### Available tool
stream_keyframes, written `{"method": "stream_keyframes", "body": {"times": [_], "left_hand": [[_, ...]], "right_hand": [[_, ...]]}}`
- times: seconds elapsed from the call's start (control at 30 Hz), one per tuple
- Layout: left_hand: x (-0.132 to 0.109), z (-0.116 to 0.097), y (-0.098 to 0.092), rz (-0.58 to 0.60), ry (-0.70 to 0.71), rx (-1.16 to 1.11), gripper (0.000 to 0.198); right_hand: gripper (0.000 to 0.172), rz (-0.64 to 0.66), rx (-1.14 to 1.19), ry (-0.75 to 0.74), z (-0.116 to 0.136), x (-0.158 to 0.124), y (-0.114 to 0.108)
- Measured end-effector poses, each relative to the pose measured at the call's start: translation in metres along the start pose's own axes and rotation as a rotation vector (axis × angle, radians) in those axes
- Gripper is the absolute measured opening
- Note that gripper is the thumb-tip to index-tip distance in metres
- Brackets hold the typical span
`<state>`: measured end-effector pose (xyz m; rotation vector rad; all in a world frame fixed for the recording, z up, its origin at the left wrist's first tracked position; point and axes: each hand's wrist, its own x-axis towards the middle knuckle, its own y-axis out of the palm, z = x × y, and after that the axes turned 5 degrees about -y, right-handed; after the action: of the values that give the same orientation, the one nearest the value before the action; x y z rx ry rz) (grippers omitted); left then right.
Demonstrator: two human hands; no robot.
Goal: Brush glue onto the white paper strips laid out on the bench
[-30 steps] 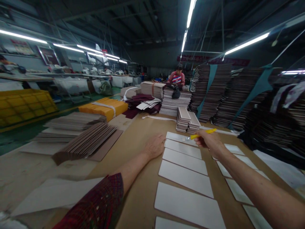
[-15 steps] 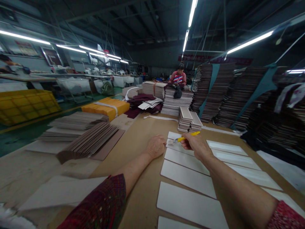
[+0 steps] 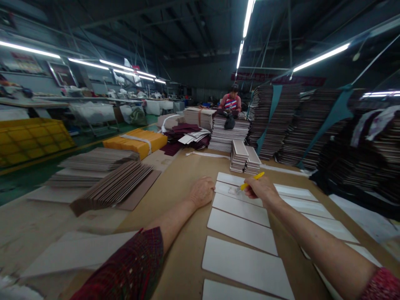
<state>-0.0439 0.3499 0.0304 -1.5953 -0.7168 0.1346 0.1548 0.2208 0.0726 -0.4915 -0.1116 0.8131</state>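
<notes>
My right hand (image 3: 261, 189) is closed around the yellow handle of a paintbrush (image 3: 254, 180). Its bristles meet a white rectangular panel (image 3: 223, 188), the second from the far end of a column, where a wet smear shows. My left hand (image 3: 201, 192) rests on the brown table covering, fingers bent and pressed together, its fingertips at that panel's left edge. Nearer to me in the same column lie several more white panels (image 3: 242, 227), flat and slightly apart. Right of my forearm is a second column of white panels (image 3: 308, 206) with a shiny coating.
Small stacked panels (image 3: 240, 156) stand beyond the columns. Fanned brown boards (image 3: 112, 187) and a yellow bundle (image 3: 134, 141) lie on the left. Tall dark stacks (image 3: 276, 121) rise at the back right. Another person (image 3: 230, 102) is behind a pile of boards (image 3: 229, 133).
My right hand has drawn the brush a little to the right along the panel, leaving a smear behind it. My left hand stays at the panel's edge. The view has shifted slightly.
</notes>
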Motion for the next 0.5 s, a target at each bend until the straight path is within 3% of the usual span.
{"method": "stream_keyframes", "body": {"times": [0.17, 0.5], "left_hand": [[0.001, 0.001, 0.001, -0.005, -0.007, 0.001, 0.013], [0.001, 0.0, 0.001, 0.003, -0.008, 0.013, 0.016]], "right_hand": [[0.031, -0.03, -0.077, 0.06, -0.011, -0.004, -0.028], [0.029, -0.107, -0.105, 0.026, -0.045, -0.001, -0.072]]}}
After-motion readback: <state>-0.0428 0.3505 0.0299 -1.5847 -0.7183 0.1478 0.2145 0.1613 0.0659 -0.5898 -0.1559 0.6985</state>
